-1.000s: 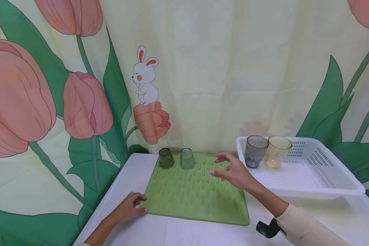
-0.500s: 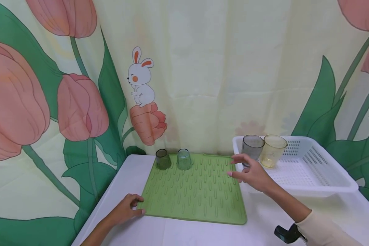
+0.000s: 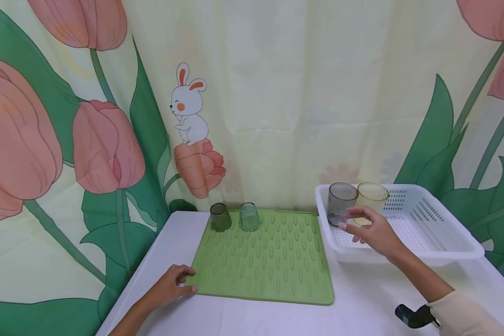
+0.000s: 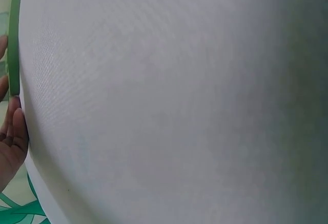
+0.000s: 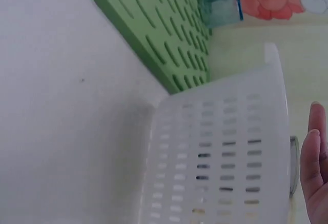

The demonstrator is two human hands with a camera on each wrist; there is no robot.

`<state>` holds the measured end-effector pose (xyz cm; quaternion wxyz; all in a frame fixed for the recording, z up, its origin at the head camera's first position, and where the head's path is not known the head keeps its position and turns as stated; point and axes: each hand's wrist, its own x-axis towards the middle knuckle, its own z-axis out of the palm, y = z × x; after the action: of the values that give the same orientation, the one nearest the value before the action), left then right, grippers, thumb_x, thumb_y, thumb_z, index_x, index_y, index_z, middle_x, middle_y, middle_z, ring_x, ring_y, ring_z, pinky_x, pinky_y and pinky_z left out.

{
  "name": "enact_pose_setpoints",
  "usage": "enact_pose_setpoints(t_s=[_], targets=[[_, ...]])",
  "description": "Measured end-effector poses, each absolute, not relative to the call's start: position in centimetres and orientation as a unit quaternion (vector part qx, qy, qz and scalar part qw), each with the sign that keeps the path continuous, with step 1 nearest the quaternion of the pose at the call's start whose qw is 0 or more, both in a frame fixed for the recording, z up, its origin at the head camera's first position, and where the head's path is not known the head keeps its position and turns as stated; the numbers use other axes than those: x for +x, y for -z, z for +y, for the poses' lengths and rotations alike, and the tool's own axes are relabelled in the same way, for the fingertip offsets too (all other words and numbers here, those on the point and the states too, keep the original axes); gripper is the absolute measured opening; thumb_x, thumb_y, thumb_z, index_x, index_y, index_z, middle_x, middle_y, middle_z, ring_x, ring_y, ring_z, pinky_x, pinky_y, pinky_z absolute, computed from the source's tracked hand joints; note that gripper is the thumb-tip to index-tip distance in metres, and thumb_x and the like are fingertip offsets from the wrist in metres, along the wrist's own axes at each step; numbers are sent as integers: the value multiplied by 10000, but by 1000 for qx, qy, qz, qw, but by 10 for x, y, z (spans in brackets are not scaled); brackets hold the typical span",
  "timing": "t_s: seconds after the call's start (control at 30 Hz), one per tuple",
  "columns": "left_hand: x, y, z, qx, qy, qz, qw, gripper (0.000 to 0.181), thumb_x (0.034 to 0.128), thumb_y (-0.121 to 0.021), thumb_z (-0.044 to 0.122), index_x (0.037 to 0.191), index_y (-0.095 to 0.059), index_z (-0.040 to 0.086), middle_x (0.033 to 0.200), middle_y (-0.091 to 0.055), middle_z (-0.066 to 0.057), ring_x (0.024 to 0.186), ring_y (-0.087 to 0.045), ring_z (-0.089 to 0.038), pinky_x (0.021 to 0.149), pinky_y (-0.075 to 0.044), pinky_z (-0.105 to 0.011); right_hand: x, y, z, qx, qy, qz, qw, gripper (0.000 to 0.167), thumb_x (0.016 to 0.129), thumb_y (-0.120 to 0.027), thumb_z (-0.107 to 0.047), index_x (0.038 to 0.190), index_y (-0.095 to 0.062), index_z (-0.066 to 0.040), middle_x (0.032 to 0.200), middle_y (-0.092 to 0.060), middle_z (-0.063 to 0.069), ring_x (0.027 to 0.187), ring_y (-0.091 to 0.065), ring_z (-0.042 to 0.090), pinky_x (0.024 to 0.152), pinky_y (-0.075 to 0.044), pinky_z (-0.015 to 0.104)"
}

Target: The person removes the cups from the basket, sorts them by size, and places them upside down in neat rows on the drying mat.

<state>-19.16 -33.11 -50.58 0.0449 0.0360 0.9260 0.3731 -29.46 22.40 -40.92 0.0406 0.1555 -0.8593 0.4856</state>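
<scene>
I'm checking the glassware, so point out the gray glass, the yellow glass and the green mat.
Gray glass [image 3: 339, 204], head view: middle of its side wall.
Yellow glass [image 3: 374, 199], head view: its upper wall.
Green mat [image 3: 262, 259], head view: bare middle of its top.

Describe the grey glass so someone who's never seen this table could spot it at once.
Find the white perforated basket to the right of the green mat. Inside, towards its left end, the grey glass stands beside a yellow glass. It is the left one of that pair, nearer the mat, with a smoky tint instead of pale yellow.
</scene>
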Motion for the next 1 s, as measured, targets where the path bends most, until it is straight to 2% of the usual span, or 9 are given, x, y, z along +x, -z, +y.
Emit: enact_pose_setpoints(t_s=[0.13,0.33,0.6,0.87,1.0], targets=[[-193,505,-331,22,-372,927,46,448,810,-839,254,1168,-654,58,1035,-503,-89,909,-461,-174,735,-423,-234,-302,412,241,128,-479,-867,53,617,961,-682,-356,1410,-458,2,1315,-560,257,698,-693,248,628,-554,321],[-194,506,-331,24,-370,927,49,458,821,-830,261,1186,-652,48,1059,-521,-92,911,-472,-170,750,-419,-244,-310,415,265,95,-474,-873,65,641,974,-660,-359,1415,-435,47,1290,-542,276,661,-673,146,627,-557,297],[-194,503,-329,17,-373,926,57,462,819,-830,237,1191,-647,31,1062,-519,-101,913,-469,-180,744,-414,-251,-329,412,291,46,-456,-887,58,795,972,-629,-453,1459,-329,99,1367,-457,348,750,-707,209,652,-568,271],[-193,502,-327,17,-373,926,57,465,815,-834,224,1190,-644,26,1070,-518,-100,914,-461,-179,745,-416,-248,-347,412,309,20,-449,-893,35,892,971,-615,-481,1477,-233,147,1406,-381,407,776,-706,193,701,-588,330],[-193,502,-327,15,-374,926,53,465,805,-840,219,1182,-646,27,1010,-499,-88,879,-438,-175,711,-391,-242,-355,411,312,21,-442,-897,27,939,951,-637,-501,1480,-216,149,1435,-351,426,832,-725,289,773,-606,429]])
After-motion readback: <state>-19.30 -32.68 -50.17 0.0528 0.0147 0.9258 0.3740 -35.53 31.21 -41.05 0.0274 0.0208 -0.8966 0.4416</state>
